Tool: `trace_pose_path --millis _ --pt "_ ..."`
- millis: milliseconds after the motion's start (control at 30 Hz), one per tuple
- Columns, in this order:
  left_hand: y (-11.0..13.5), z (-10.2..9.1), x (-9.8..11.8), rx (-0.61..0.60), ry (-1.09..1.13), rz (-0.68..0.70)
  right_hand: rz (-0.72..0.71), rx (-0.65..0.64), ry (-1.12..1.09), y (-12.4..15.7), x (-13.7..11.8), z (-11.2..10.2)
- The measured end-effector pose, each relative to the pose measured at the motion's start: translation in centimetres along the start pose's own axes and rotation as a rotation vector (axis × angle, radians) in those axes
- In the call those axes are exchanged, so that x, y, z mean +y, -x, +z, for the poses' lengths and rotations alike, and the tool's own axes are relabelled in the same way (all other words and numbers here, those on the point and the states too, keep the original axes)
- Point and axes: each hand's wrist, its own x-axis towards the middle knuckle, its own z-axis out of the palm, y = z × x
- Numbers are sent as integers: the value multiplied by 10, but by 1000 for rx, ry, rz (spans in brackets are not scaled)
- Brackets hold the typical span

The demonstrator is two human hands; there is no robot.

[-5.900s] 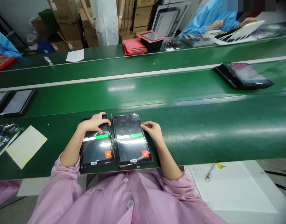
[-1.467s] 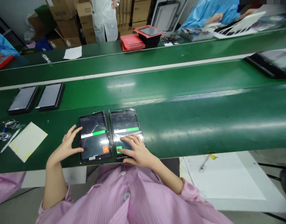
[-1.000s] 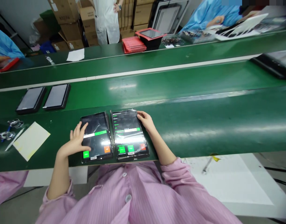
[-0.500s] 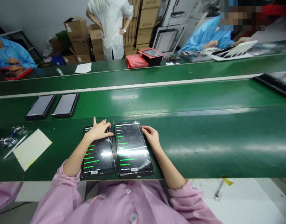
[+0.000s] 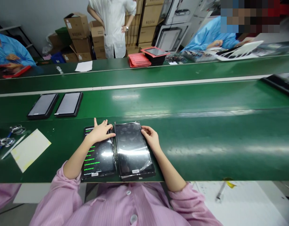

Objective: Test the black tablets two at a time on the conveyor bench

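Two tablets lie side by side at the near edge of the green workbench. The left tablet point(image 5: 103, 160) shows a list in green letters on black. Its upper part is covered by my left hand point(image 5: 99, 131), which lies across it with fingers spread, the thumb reaching toward the gap between the tablets. The right tablet point(image 5: 132, 150) has a dark screen under glossy film, with a small white label at its bottom. My right hand point(image 5: 151, 137) is at its upper right edge, thumb and curled fingers closed on that edge. The fingertips' exact hold is partly hidden.
Two tablets with pale screens, one point(image 5: 43, 105) and another point(image 5: 69, 103), lie farther left on the bench. A yellowish paper sheet point(image 5: 31, 150) and a white pen-like stick point(image 5: 13, 146) are at left. Red sheets point(image 5: 139, 60) are stacked across the bench, where people in blue sit.
The right tablet's screen has gone from a green-lettered list to dark. Both hands keep nearly the same place on the tablets. The view has shifted slightly.
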Motion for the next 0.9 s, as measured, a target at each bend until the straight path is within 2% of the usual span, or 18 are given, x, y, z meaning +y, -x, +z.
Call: trace_pose_path --millis 533,633,767,833,900 --pt "2 -7 -2 -96 33 6 14 -8 23 -5 -3 1" --pt "5 -8 0 -97 46 14 28 -15 120 10 -12 -10" --pt "6 1 -8 -72 87 -5 61 -134 318 45 -24 -23" --pt "-2 11 -18 -39 56 -23 100 -121 310 54 -28 -22" --pt "-15 20 -27 7 50 -31 221 -125 184 56 -29 -17"
